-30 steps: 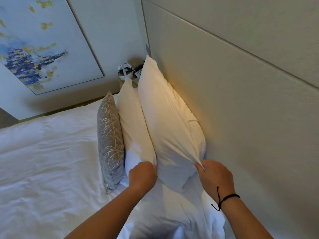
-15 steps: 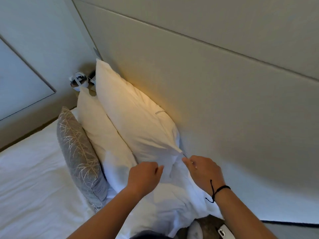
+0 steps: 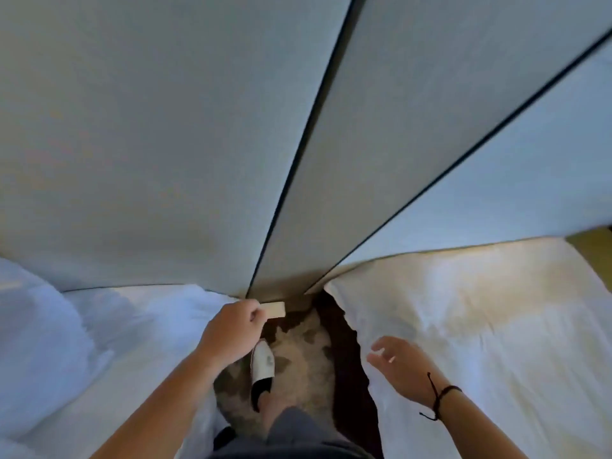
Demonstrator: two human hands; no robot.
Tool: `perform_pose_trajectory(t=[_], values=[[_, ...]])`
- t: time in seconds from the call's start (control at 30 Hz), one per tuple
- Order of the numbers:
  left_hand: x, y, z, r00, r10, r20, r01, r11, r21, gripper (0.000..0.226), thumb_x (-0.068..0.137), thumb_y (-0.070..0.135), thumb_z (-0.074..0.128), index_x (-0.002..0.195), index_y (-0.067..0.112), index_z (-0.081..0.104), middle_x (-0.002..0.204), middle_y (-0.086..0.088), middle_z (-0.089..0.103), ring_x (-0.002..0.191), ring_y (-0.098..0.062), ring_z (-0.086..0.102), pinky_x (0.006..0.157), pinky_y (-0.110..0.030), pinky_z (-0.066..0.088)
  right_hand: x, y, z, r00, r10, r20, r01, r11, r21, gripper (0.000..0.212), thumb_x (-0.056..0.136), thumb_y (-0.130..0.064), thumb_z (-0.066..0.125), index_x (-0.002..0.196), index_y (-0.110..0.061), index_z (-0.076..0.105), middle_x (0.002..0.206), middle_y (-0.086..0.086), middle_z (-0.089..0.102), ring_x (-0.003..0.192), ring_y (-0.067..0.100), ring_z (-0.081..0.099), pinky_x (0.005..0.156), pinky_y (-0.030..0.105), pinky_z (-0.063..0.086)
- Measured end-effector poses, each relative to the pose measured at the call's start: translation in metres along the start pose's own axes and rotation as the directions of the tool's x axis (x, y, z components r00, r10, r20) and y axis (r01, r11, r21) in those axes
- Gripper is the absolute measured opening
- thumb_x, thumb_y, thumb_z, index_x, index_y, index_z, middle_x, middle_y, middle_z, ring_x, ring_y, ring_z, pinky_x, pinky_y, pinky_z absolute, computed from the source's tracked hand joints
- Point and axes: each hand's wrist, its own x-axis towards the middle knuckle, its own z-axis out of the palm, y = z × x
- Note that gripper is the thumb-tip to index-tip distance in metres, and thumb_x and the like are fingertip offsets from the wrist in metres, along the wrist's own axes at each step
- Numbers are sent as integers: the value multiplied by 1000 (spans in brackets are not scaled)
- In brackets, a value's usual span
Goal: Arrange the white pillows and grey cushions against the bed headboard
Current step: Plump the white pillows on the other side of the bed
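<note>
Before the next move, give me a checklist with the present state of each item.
1. Left hand free: not clear, fingers curled, nothing plainly held.
2. Right hand free: ok, fingers spread above the right bed.
3. Footing in the gap: ok, slippered foot on carpet.
4. Headboard reachable: ok.
5. Pillows placed: cannot tell, only a white edge at left.
6. Grey cushions: cannot tell, out of view.

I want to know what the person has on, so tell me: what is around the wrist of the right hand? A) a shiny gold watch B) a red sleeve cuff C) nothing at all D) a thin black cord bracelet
D: a thin black cord bracelet loops round the bare wrist just behind the right hand, its loose end hanging down.
</note>
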Motion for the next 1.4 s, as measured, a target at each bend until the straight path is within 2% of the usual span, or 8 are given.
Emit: perform_pose_trajectory(t=[0.1, 0.27, 0.57, 0.77, 1.1, 1.2, 1.3, 1.4], values=[[-3, 44, 49, 990, 116, 78, -119, 992, 29, 32, 98, 44, 46, 71, 31, 57, 66, 16, 61, 64, -3, 60, 55, -21, 49, -43, 59, 11, 980, 155, -125, -129, 973, 194, 21, 91, -49, 58, 102, -32, 64, 88, -11, 66, 78, 3, 62, 69, 21, 50], [-30, 121, 100, 942, 272, 196, -296, 949, 109, 29, 93, 49, 47, 69, 37, 58, 61, 18, 62, 62, 2, 59, 48, -23, 37, -89, 126, 36, 913, 315, -257, -181, 881, 437, 21, 90, -47, 61, 102, -30, 66, 84, -15, 63, 74, 0, 60, 60, 14, 42], [-79, 248, 247, 869, 320, 378, -424, 875, 234, 35, 95, 49, 47, 69, 28, 59, 66, 11, 65, 60, -3, 59, 50, -30, 46, -152, 307, 70, 857, 457, -237, -178, 695, 696, 13, 88, -51, 60, 91, -39, 65, 84, -15, 66, 73, 1, 63, 58, 17, 43], [-139, 358, 380, 744, 371, 556, -543, 820, 179, 41, 97, 51, 37, 74, 26, 59, 70, -3, 64, 58, -16, 58, 56, -37, 48, -210, 466, 94, 736, 641, -219, -237, 547, 803, 18, 87, -47, 62, 74, -36, 60, 73, -14, 64, 65, 2, 59, 54, 22, 41], [-186, 472, 499, 572, 435, 695, -726, 662, 183, 24, 90, 49, 43, 78, 36, 60, 75, 25, 63, 64, -4, 59, 60, -30, 51, -257, 568, 104, 617, 769, -166, -132, 309, 942, 13, 88, -42, 62, 82, -31, 63, 77, -10, 65, 68, 7, 61, 60, 26, 47], [-189, 485, 531, 504, 426, 751, -757, 636, 148, 23, 90, 44, 48, 75, 32, 60, 72, 21, 63, 64, -7, 59, 63, -33, 51, -281, 576, 118, 550, 828, -109, -159, 232, 960, 10, 88, -42, 62, 85, -32, 64, 78, -12, 65, 70, 4, 60, 60, 25, 47], [-201, 503, 571, 414, 411, 812, -786, 612, 90, 24, 90, 38, 53, 71, 26, 60, 68, 11, 64, 66, -10, 59, 69, -37, 53, -328, 583, 136, 450, 893, -1, -217, 110, 970, 9, 88, -39, 62, 86, -31, 64, 80, -11, 66, 75, 7, 62, 72, 31, 54], [-225, 524, 617, 296, 424, 856, -817, 577, -3, 28, 89, 38, 56, 68, 21, 60, 65, 5, 63, 67, -15, 59, 69, -38, 53, -389, 598, 158, 289, 954, 78, -317, 19, 948, 9, 89, -39, 62, 89, -31, 66, 80, -12, 66, 76, 3, 61, 72, 28, 53]])
